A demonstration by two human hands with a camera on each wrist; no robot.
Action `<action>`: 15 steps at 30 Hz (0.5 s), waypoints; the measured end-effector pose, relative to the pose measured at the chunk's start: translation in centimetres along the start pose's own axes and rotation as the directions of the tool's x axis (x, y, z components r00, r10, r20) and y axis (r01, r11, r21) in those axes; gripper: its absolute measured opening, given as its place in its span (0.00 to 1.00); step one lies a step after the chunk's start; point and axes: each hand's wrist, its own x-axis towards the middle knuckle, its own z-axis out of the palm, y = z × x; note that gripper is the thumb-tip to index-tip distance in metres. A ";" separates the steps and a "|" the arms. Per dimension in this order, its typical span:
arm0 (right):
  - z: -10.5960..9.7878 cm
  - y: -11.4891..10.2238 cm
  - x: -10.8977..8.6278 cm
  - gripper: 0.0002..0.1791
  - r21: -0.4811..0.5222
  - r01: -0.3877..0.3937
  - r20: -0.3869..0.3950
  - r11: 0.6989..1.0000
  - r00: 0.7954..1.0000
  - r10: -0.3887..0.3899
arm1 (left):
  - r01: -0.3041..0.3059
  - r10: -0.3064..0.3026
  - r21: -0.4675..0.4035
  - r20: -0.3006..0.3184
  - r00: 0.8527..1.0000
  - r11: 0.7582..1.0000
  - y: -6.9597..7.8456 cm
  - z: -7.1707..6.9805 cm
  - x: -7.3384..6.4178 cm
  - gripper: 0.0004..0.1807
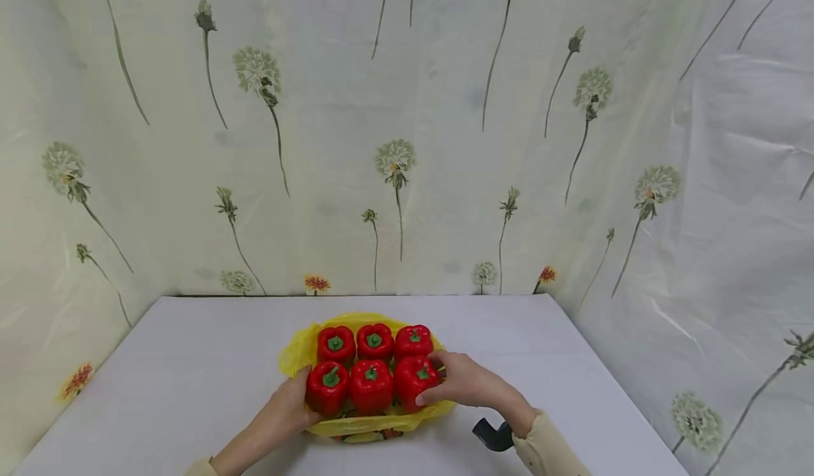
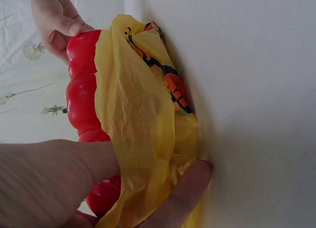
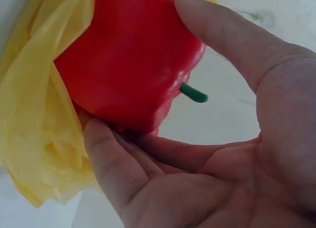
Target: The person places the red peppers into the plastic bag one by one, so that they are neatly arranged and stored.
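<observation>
Several red bell peppers (image 1: 372, 388) with green stems stand upright in two rows inside a yellow plastic bag (image 1: 362, 426), its rim spread around them. On the left side my left hand (image 1: 289, 407) pinches the bag's wall, part of the hand inside against the peppers and a fingertip (image 2: 195, 181) outside near the table. My right hand (image 1: 467, 379) holds the front right bell pepper (image 3: 133, 55), thumb on one side and fingers curled at the other. The bag hides the lower part of that pepper in the right wrist view.
The bag rests on a white-covered table (image 1: 216, 363). A light cloth with printed dandelions (image 1: 331, 123) hangs behind and along both sides. A dark curved piece (image 1: 492, 435) shows beside the right wrist. Black and orange print (image 2: 173, 82) marks the bag's outside.
</observation>
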 end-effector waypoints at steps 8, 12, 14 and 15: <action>0.4 -0.3 0.0 0.43 -0.056 -0.013 -0.029 0.998 1.000 0.012 | 0.011 -0.011 -0.007 0.012 1.000 1.000 0.0 0.0 0.0 0.39; 0.2 -0.5 -0.2 0.42 -0.070 -0.016 -0.053 0.997 0.999 0.013 | 0.006 -0.006 0.002 0.010 1.000 1.000 0.0 -0.1 0.0 0.39; 0.1 -0.5 -0.3 0.42 -0.072 -0.023 -0.068 0.997 0.998 0.018 | 0.006 -0.006 0.007 0.010 1.000 1.000 0.0 0.0 0.0 0.39; 0.1 -0.5 -0.3 0.41 -0.072 -0.023 -0.072 0.997 0.997 0.017 | 0.006 -0.006 0.011 0.009 1.000 1.000 0.0 0.0 0.0 0.39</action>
